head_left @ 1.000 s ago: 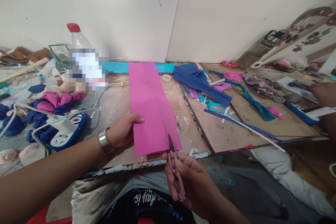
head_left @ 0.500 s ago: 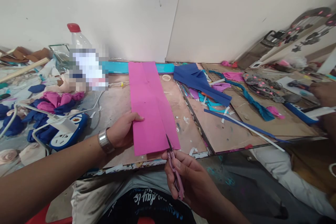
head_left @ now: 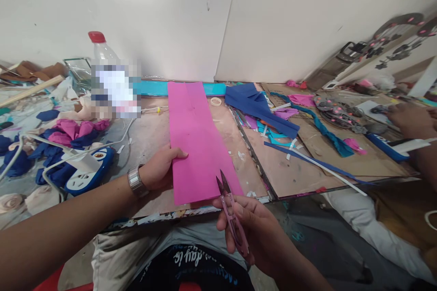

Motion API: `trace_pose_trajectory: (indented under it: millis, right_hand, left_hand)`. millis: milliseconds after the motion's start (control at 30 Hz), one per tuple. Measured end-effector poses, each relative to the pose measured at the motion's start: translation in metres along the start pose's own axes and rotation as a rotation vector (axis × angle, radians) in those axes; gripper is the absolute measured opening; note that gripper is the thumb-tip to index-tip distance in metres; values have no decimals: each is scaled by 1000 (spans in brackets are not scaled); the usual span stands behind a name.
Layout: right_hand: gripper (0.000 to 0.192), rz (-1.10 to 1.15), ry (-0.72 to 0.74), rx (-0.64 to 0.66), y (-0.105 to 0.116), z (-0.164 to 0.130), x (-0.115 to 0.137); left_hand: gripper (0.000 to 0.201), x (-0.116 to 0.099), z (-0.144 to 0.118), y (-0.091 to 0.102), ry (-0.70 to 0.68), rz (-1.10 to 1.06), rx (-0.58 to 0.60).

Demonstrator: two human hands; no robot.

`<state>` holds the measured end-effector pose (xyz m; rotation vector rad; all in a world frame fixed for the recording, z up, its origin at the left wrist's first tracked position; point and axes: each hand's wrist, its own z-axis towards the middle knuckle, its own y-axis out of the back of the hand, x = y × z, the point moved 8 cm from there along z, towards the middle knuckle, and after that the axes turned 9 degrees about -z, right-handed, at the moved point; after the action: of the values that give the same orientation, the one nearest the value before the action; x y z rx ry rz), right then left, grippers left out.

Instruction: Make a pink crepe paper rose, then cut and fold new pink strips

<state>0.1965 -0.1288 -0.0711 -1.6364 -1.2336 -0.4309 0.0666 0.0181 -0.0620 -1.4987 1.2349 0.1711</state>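
Observation:
A long pink sheet (head_left: 194,145), of thin cloth or paper, lies across the table and reaches past its front edge. My left hand (head_left: 160,168) grips its left side, thumb on top and fingers hidden underneath. In my right hand (head_left: 247,220) is a pair of pink thread snips (head_left: 234,225), held between thumb and fingers. The blades are spread apart and point away from me, over the sheet's lower right part near its front edge.
On the left stand a blue-and-white power strip (head_left: 90,170) with cables and a red-capped bottle (head_left: 102,47), beside pink and blue cloth pieces. Folded dark-blue material (head_left: 261,109) and a white stick (head_left: 327,170) lie right. A co-worker's hand (head_left: 406,118) is at far right.
The snips' blades have gone from nearly closed to spread apart. The sheet's lower right side has spread farther right, and the slanting line across it no longer shows.

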Motion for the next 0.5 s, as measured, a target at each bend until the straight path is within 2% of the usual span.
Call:
trace_pose_trajectory:
  millis: [133, 300, 500]
  right_hand:
    - [37, -63, -2, -17, 3, 1, 1]
    - [39, -118, 24, -34, 4, -1, 5]
    - [41, -199, 37, -89, 11, -3, 9]
  left_hand:
    - [40, -1, 1, -1, -40, 40, 26]
    - [39, 2, 4, 1, -28, 75, 59]
    - [30, 2, 3, 0, -61, 245, 179]
